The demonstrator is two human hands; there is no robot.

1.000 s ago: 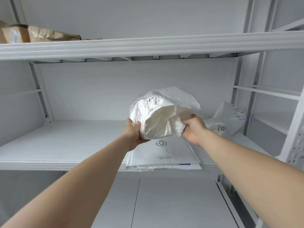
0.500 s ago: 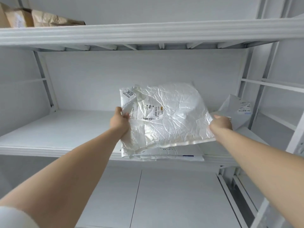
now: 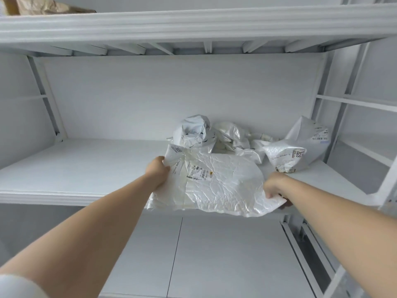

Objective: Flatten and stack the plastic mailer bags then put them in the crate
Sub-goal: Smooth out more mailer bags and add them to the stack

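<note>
The mailer bag, a ball before, is now spread; the left hand at 9 o'clock and the right hand at 3 pinch its edges.

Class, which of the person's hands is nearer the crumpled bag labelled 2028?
Right. The right hand grips the flattened bag close by the 2028 bag; the left hand grips its opposite edge.

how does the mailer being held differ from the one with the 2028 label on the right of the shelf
The held mailer is spread almost flat, though wrinkled; the 2028 mailer is bunched into a lump. The left hand and right hand grip the held mailer's ends; the 2028 mailer lies untouched on the shelf, farther back. Both are pale crinkled plastic with printed labels.
</note>
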